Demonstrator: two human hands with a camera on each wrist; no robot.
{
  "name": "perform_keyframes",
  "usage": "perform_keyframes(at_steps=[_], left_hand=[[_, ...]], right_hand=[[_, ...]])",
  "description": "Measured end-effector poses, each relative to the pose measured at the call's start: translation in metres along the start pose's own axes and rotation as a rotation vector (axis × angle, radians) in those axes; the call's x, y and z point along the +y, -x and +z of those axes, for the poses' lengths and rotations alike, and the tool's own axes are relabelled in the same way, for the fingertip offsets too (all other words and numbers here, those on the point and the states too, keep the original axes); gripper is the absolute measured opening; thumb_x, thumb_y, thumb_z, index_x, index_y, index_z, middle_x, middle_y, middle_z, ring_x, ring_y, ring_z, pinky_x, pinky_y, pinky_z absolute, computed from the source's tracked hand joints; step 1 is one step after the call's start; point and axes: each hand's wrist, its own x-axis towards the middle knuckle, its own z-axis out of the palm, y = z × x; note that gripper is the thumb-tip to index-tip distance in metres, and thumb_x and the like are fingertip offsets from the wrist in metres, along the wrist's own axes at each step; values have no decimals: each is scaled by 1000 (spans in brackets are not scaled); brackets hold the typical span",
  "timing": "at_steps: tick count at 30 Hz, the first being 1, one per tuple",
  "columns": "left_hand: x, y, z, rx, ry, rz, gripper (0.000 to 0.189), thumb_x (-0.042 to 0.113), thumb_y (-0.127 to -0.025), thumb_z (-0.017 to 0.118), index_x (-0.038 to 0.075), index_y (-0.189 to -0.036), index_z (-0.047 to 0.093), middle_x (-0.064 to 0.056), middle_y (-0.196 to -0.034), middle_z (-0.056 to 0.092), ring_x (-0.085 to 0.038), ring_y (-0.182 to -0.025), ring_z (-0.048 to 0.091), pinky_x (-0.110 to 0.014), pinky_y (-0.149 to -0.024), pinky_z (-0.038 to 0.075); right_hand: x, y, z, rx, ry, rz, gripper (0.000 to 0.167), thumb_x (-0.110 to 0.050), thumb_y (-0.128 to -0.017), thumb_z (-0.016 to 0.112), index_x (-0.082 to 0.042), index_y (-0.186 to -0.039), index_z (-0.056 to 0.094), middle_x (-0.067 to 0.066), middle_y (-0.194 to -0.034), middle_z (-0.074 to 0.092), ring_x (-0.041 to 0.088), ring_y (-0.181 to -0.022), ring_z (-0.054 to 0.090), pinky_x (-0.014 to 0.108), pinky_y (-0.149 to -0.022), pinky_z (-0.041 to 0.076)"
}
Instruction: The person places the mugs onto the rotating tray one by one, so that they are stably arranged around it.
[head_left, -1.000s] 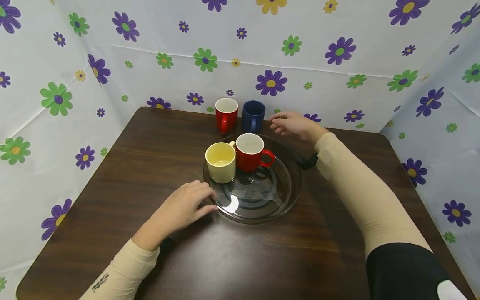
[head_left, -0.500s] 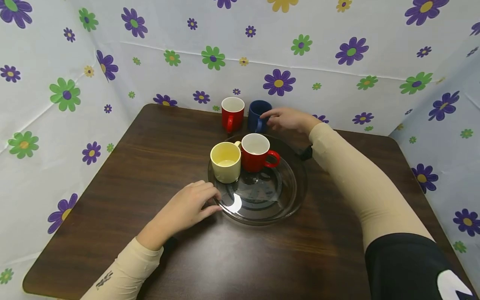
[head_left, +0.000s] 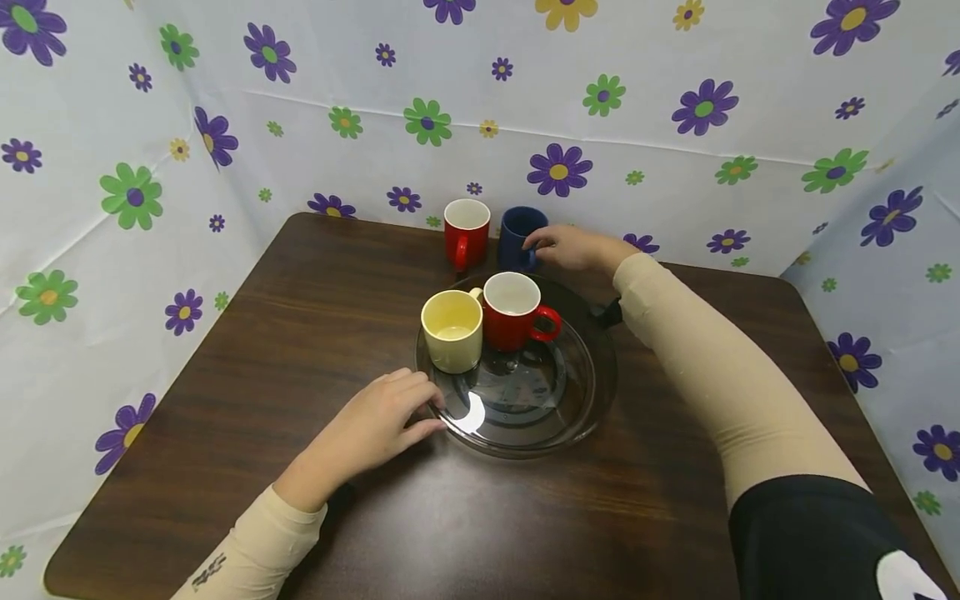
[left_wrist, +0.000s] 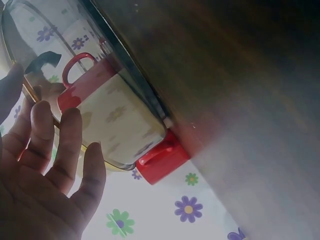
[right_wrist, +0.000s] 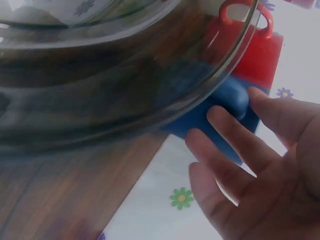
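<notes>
A round, smoky clear glass dish (head_left: 600,392) lies on the table. In it a pale yellow mug (head_left: 453,350) and a red mug (head_left: 506,325) with a white inside stand upright, side by side. At the dish's near left rim, my left hand (head_left: 378,421) rests with loose fingers and thumb touching the edge. Behind the dish stands a blue mug (head_left: 512,248). My right hand (head_left: 572,247) pinches its handle between thumb and forefinger; the right wrist view shows the other fingers (right_wrist: 212,155) loose. A taller red mug (head_left: 467,237) stands left of the blue one.
The brown wooden table (head_left: 480,533) has rounded corners. A white flowered cloth (head_left: 322,50) hangs behind it and along both sides. The blue and taller red mugs stand close to the back edge.
My right hand has moved left to the blue mug and taken its handle, which has shifted slightly right. The left hand has stayed at the dish's rim. The head view has shifted a little.
</notes>
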Motion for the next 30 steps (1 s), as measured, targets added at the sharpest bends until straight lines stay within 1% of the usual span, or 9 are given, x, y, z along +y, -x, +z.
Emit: perform_keyframes(at_steps=[5,9,13,17,20,23,25,27,30], left_hand=[[0,2,-3,11,7,-7,26,23,-82,87,16,-96,66,9,-86,60,-7,-79,52,-30,-74,48],[0,2,-2,7,3,-6,26,24,-83,86,15,-97,66,8,-87,60,-8,-79,51,-31,-75,48],[0,3,0,-4,6,-13,26,25,-84,85,15,-98,66,6,-89,61,-9,-81,52,-32,-77,49],[0,3,1,-6,15,-11,25,24,-85,85,15,-99,66,6,-90,62,-8,-81,53,-32,-77,49],[0,2,2,-7,21,-9,25,24,-85,85,15,-99,66,5,-90,61,-8,-81,53,-32,-77,49],[0,2,2,-6,22,-12,25,24,-85,84,15,-99,66,5,-90,61,-8,-81,53,-33,-78,49],[0,2,2,-4,23,-13,25,24,-85,84,15,-99,66,5,-90,61,-9,-82,53,-33,-78,49],[0,3,2,-3,23,-16,25,24,-85,84,15,-99,66,5,-90,62,-9,-82,54,-34,-79,49],[0,4,1,-1,25,-23,25,24,-85,84,15,-99,65,5,-90,62,-9,-82,54,-34,-79,50]], right_hand=[[8,0,2,90,18,-12,27,-8,-105,49,-1,-131,56,27,-134,57,43,-126,52,56,-109,41],[13,-1,7,129,16,-9,22,-8,-103,55,0,-124,52,26,-130,59,42,-125,54,54,-108,43],[16,1,8,116,-40,77,24,-13,-103,58,1,-120,49,26,-121,62,38,-111,61,49,-100,49],[18,1,8,80,-30,166,38,-26,-105,59,6,-125,59,23,-107,68,35,-97,67,49,-95,53],[17,0,7,54,23,183,41,-30,-105,58,6,-122,66,21,-102,71,35,-95,70,49,-93,55],[16,0,5,38,51,184,33,-26,-105,57,4,-114,69,20,-101,71,34,-93,70,47,-89,56],[16,1,2,31,62,174,30,-22,-105,56,4,-113,68,20,-102,70,33,-92,69,46,-88,55],[18,2,0,27,14,177,29,-19,-106,56,5,-115,67,20,-103,68,32,-91,67,44,-87,55],[23,2,-2,12,-123,201,29,-17,-107,54,7,-117,66,19,-107,67,28,-90,66,38,-84,56]])
